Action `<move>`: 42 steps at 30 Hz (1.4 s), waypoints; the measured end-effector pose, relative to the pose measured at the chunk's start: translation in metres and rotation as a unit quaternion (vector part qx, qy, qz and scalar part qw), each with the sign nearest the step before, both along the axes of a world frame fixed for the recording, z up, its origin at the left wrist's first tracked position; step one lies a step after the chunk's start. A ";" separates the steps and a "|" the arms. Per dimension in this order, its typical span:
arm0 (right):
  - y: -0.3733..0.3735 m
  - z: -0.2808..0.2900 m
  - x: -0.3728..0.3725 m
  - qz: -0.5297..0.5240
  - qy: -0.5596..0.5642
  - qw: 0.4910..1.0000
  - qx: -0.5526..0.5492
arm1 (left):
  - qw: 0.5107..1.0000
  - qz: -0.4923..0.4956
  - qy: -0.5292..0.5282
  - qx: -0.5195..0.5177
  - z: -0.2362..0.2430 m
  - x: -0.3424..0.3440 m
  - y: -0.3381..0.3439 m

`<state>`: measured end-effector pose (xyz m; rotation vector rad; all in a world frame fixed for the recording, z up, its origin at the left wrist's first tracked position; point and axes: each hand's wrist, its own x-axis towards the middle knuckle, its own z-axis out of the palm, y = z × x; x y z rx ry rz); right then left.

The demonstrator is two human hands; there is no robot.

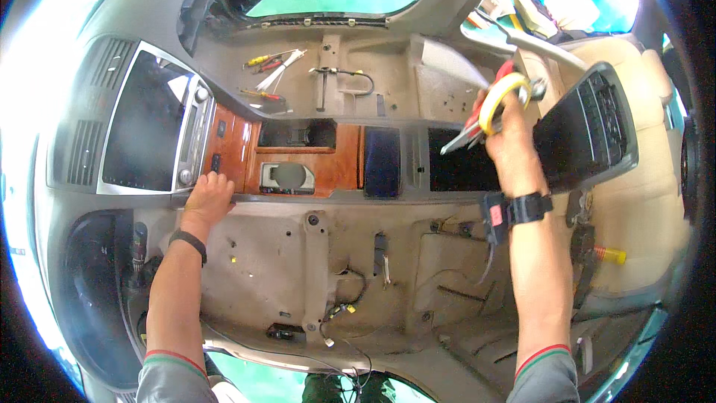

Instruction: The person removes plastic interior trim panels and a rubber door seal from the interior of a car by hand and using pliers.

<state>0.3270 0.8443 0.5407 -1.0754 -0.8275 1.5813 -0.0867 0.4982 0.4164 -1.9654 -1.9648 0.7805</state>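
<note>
My left hand (209,199) leans on the near edge of the wood-trimmed centre console (344,168), fingers curled over it just below the dashboard screen (146,121). In my raised right hand (512,142) are a pair of scissors (467,136) with red handles and a yellow roll of tape (492,108). The scissors' metal blades point down and left over the dark console rear. The hand hides part of the handles. A black device (498,216) is strapped on my right wrist.
Screwdrivers (257,61) and white cable ties (282,71) lie on the far bare floor, beside a cable (367,83). Loose wiring with a yellow connector (348,309) lies on the near floor. A beige rear seat (649,179) and a dark panel (589,123) stand at right.
</note>
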 end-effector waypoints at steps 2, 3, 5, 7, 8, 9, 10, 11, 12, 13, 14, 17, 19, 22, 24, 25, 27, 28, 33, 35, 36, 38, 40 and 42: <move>-0.006 -0.027 0.004 0.003 0.005 1.000 -0.001 | 1.000 -0.004 -0.001 0.010 -0.002 -0.001 -0.001; -0.006 -0.039 0.005 0.000 -0.001 1.000 -0.007 | 1.000 -0.004 0.005 0.006 -0.002 -0.001 -0.001; 0.000 -0.056 0.010 -0.013 -0.031 0.999 -0.010 | 1.000 -0.019 0.004 0.015 -0.002 -0.002 -0.001; 0.012 -0.065 0.012 -0.016 -0.038 0.999 -0.015 | 1.000 -0.025 -0.001 0.013 -0.002 -0.002 -0.001; 0.020 -0.068 0.012 -0.024 -0.050 0.998 -0.015 | 0.999 -0.028 -0.005 0.015 -0.002 -0.002 -0.001; 0.030 -0.068 0.010 -0.034 -0.028 0.999 -0.024 | 0.999 -0.035 0.013 0.022 -0.002 -0.001 -0.001; 0.041 -0.068 0.007 -0.044 -0.005 0.998 -0.033 | 0.999 -0.033 0.011 0.024 -0.002 -0.001 0.000; 0.052 -0.066 0.005 -0.060 0.017 0.996 -0.066 | 0.999 -0.033 0.009 0.026 -0.003 -0.001 0.000; 0.065 -0.063 0.006 -0.030 -0.009 0.997 -0.072 | 0.999 -0.028 0.006 0.025 -0.003 -0.001 0.000; 0.082 -0.056 0.005 -0.041 0.014 0.998 -0.047 | 1.000 -0.017 -0.007 0.023 -0.004 0.000 0.000; 0.090 -0.052 0.011 -0.014 -0.091 0.994 0.055 | 0.999 -0.023 0.006 0.021 -0.005 -0.001 0.000; 0.111 -0.037 0.031 -0.039 -0.569 0.763 0.305 | 0.998 -0.029 0.048 0.010 -0.007 0.000 0.000; 0.115 -0.034 0.036 -0.016 -0.556 0.765 0.325 | 0.997 -0.048 0.043 0.039 -0.008 -0.001 0.000; 0.108 -0.041 0.024 0.032 -0.197 0.970 0.142 | 0.997 -0.046 0.027 0.050 -0.007 0.000 0.000; 0.098 -0.052 0.007 0.027 0.012 1.000 0.010 | 0.997 -0.048 0.020 0.051 -0.005 0.001 0.002; 0.090 -0.060 -0.003 0.057 0.025 0.998 0.006 | 0.997 -0.051 0.017 0.052 -0.004 0.001 0.002; 0.078 -0.075 -0.020 0.101 0.042 0.993 -0.053 | 0.997 -0.054 0.015 0.055 -0.002 0.003 0.002; 0.073 -0.084 -0.030 0.090 0.065 0.990 -0.086 | 0.997 -0.056 0.016 0.059 -0.002 0.003 0.003; 0.065 -0.114 -0.068 0.044 0.045 0.984 -0.165 | 0.996 -0.058 0.014 0.061 -0.003 0.003 0.004; 0.078 -0.114 -0.086 0.010 0.030 0.983 -0.182 | 0.996 -0.059 0.028 0.057 -0.003 0.003 0.004; 0.086 -0.113 -0.096 -0.011 0.038 0.984 -0.174 | 0.997 -0.053 0.028 0.054 -0.003 0.003 0.005; 0.112 -0.099 -0.097 0.063 0.019 0.997 0.029 | 0.998 -0.043 0.027 0.031 -0.002 0.004 0.005; 0.127 -0.092 -0.097 0.078 0.003 0.992 -0.098 | 0.998 -0.048 0.017 0.044 0.001 0.004 0.007; 0.128 -0.094 -0.094 0.086 0.031 0.983 -0.157 | 0.997 -0.046 -0.016 0.055 0.002 0.007 0.005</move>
